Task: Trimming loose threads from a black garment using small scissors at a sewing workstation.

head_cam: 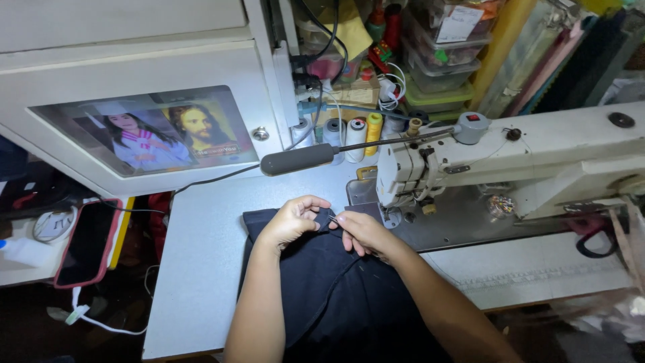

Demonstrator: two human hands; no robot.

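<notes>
A piece of black fabric (329,282) lies on the grey sewing table (201,249), draped toward me. My left hand (292,218) pinches the fabric's top edge. My right hand (363,232) grips the same edge just to the right, with a thin metal tool between its fingers; its tip touches the cloth. Both hands sit just left of the presser foot (391,216) of a white sewing machine (524,158).
A grey-handled lamp arm (299,159) crosses above the fabric. Thread spools (356,134) stand behind the machine, with plastic boxes (440,60) and cables beyond. A white cabinet (134,101) carrying a picture fills the left. A phone in a red case (87,242) lies lower left. Scissors (594,235) rest at right.
</notes>
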